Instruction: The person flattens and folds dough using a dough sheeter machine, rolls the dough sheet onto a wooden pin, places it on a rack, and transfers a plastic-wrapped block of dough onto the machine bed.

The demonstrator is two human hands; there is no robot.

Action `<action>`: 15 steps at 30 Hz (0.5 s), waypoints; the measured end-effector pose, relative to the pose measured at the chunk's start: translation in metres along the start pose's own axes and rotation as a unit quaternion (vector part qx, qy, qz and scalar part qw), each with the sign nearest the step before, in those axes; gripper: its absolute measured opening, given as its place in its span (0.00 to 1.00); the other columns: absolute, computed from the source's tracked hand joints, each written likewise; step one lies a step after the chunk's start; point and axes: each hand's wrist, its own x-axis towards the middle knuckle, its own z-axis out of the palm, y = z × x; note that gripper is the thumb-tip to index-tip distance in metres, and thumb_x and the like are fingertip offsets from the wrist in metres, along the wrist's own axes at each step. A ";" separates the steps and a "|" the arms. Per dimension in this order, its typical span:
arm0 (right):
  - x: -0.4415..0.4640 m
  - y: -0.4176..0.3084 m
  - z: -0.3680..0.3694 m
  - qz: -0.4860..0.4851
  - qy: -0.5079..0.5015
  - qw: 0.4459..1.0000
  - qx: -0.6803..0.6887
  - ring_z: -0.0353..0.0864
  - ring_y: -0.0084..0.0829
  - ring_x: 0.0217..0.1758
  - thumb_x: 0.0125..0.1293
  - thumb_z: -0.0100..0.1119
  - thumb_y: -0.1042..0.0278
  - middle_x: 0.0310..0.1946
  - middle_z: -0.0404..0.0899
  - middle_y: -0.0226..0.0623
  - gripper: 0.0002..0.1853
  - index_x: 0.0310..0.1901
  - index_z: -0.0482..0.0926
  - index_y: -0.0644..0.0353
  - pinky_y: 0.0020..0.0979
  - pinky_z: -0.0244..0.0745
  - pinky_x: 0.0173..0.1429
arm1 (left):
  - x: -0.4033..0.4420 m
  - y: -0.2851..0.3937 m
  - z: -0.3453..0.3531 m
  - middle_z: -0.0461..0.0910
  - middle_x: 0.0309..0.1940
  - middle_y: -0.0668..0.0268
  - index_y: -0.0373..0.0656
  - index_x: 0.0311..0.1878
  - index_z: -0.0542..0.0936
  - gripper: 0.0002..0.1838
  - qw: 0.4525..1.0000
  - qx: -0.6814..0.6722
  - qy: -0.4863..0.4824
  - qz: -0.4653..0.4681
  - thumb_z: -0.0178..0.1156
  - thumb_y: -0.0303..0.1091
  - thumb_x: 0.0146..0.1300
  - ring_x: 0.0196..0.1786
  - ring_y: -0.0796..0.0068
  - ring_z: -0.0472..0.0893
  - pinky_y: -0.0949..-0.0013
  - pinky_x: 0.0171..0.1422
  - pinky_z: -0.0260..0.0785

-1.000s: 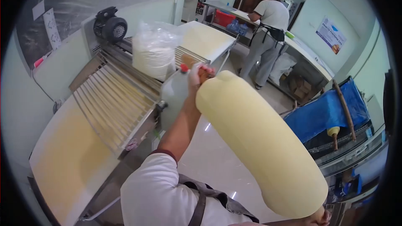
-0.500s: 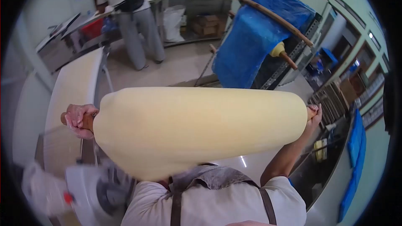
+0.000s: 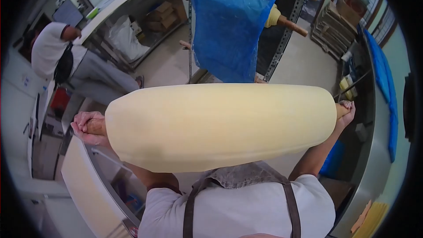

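A thick roll of pale yellow dough sheet (image 3: 220,125), wound round a wooden rolling pin (image 3: 96,126), is held up level across the middle of the head view. My left hand (image 3: 84,133) wraps the pin's left end, its fingers closed on the wood. At the other end my right hand (image 3: 348,114) grips the pin's short right handle. Most of the pin is hidden inside the dough. The lower edge of the roll hangs just above my apron (image 3: 242,176).
Ahead stands a rack draped with blue plastic (image 3: 227,26), holding a smaller dough roll (image 3: 273,16) on a pin. A pale-topped table (image 3: 94,189) lies at left. A metal counter (image 3: 374,150) runs along the right. A co-worker (image 3: 55,50) bends over a far-left bench.
My view has turned right, so the rack now stands more directly ahead and the co-worker farther left. Both hands keep hold of the pin; the dough's loose lower-left flap hangs less.
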 end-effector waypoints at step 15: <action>0.046 0.151 -0.043 -0.096 0.187 0.914 -0.346 0.73 0.22 0.32 0.69 0.45 0.62 0.27 0.71 0.28 0.11 0.31 0.72 0.56 0.25 0.69 0.40 | 0.271 -0.197 -0.186 0.72 0.24 0.69 0.42 0.31 0.71 0.15 0.809 0.546 -0.045 -0.212 0.44 0.41 0.69 0.25 0.76 0.72 0.74 0.34 0.67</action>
